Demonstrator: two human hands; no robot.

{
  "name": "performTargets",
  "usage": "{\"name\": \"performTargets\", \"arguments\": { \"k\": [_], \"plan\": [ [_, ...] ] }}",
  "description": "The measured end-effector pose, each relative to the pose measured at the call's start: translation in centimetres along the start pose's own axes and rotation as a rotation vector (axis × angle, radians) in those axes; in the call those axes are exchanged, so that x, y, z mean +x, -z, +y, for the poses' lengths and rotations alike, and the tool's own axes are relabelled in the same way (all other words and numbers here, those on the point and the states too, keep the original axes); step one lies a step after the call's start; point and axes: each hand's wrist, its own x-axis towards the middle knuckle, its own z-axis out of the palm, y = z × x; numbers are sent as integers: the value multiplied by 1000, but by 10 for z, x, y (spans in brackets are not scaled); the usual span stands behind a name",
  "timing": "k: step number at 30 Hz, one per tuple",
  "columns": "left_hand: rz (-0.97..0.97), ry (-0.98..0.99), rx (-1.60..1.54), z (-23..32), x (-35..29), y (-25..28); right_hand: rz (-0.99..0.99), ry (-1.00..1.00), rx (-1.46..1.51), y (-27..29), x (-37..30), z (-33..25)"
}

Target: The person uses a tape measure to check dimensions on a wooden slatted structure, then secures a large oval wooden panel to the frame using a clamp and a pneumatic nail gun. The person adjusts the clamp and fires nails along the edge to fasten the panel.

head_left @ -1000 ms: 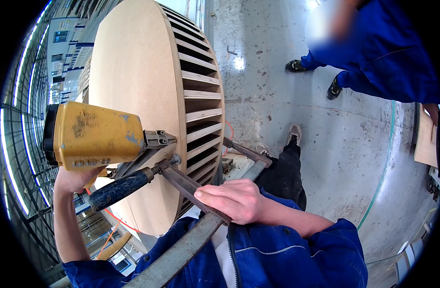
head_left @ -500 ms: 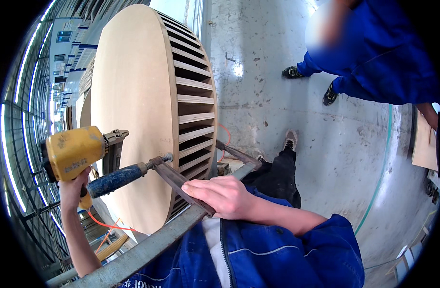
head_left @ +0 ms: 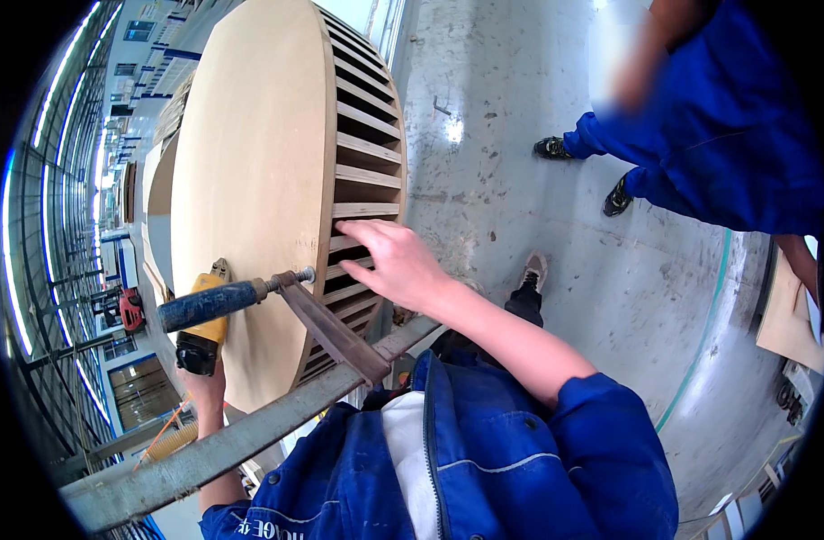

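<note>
My left hand grips a yellow-and-black nail gun, its nose near the pale wooden panel. My right hand is open, fingers spread over the edge slats that run beside the panel; fingertips seem to rest on them. Between my hands a bar clamp bears on the panel with its screw pad. The clamp's blue handle sticks out to the left, in front of part of the nail gun. Neither hand holds the clamp.
The clamp's long steel bar crosses low in front of my body. A co-worker in blue stands at the upper right on the grey floor. Wooden boards lie at the far right. A red tool shows at the left.
My right hand has left the clamp arm and moved up to the slats. My left hand has lowered and turned the nail gun, bringing it behind the clamp handle.
</note>
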Motion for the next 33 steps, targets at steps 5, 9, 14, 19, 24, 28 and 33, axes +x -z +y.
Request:
{"name": "performTargets", "arguments": {
  "k": [5,9,14,19,24,28,33],
  "plan": [
    [-143,-23,-326,2,-24,-16,-116,61,64,-1,9,12],
    [-119,-83,-144,28,-29,-19,-100,136,89,-2,20,21],
    [-209,11,-254,52,-16,1,-45,142,117,-9,25,24],
    [-356,180,-339,53,-20,8,-158,-168,379,-9,26,28],
    [-306,147,-616,44,-45,-5,-253,-468,686,-15,34,35],
    [-248,68,-390,39,-55,-15,-275,-475,697,-15,36,42],
    [-114,-18,-409,37,-57,-19,-200,-482,607,-14,29,34]
  ]
}}
